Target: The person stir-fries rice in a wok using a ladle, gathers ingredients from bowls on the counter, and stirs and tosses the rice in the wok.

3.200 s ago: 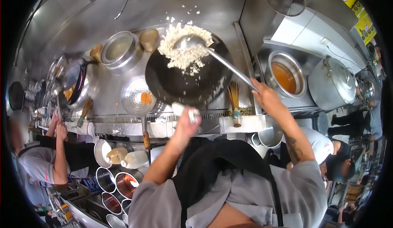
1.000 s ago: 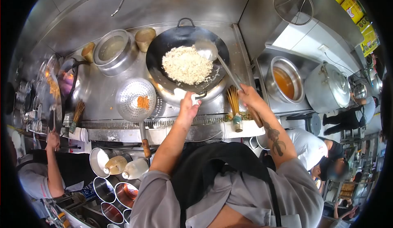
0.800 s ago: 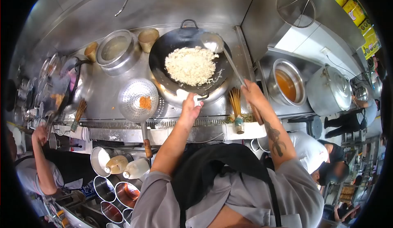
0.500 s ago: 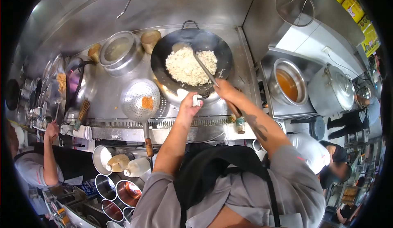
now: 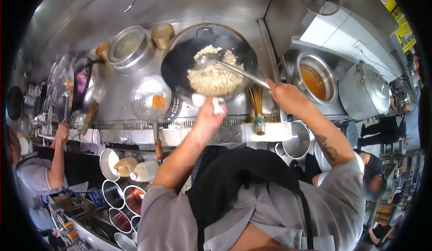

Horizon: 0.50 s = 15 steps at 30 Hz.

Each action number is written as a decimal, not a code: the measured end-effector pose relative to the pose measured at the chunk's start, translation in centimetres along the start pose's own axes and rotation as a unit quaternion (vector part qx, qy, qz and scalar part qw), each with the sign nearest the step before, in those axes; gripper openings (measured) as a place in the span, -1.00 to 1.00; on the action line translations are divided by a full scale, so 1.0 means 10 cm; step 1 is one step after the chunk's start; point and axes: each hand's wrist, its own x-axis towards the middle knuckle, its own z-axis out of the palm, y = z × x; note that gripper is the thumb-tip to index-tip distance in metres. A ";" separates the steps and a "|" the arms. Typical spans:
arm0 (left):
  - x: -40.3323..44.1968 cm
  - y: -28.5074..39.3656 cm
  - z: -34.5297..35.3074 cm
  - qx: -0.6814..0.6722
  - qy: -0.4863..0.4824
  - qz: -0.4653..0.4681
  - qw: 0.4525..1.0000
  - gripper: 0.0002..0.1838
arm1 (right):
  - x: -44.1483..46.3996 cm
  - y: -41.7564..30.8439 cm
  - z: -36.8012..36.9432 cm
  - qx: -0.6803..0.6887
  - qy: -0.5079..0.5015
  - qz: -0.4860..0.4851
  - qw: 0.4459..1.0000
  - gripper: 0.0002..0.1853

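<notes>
A black wok (image 5: 173,68) sits on the stove, blurred and tilted, with pale grains like fried rice (image 5: 215,83) gathered toward its near side. At its near edge, my left hand (image 5: 210,116) is closed around a white cloth (image 5: 200,100) where the wok's near handle is; the handle itself is hidden. My right hand (image 5: 284,97), out past the wok's right rim, grips the long handle of a metal ladle (image 5: 243,72). The ladle's bowl lies over the grains. Left of the wok rests a perforated skimmer (image 5: 146,91) holding orange bits (image 5: 158,101).
A bamboo brush (image 5: 257,109) stands near the stove's front edge. Rightward are a pot of orange liquid (image 5: 297,77) and a lidded stockpot (image 5: 355,93). A metal pot (image 5: 128,50) sits back left. At far left, a co-worker's hand (image 5: 63,129) holds a utensil.
My right hand has moved right with the ladle, whose handle now lies flatter. The wok has tilted, its far handle dropping, and the grains have shifted. My left hand stays at the near edge.
</notes>
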 end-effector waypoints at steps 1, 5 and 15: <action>0.06 0.03 -0.08 -0.012 -0.023 0.010 1.000 -0.89 | -0.14 -0.02 0.00 0.032 -0.011 -0.015 0.999 -0.55; -0.47 0.00 0.18 0.057 -0.023 -0.020 0.998 -0.89 | -0.31 0.16 -0.20 0.146 -0.030 -0.034 0.988 -0.53; -0.18 -0.41 -0.57 0.079 0.007 0.049 0.996 -0.92 | -0.08 0.19 0.02 0.071 0.158 0.003 0.985 -0.53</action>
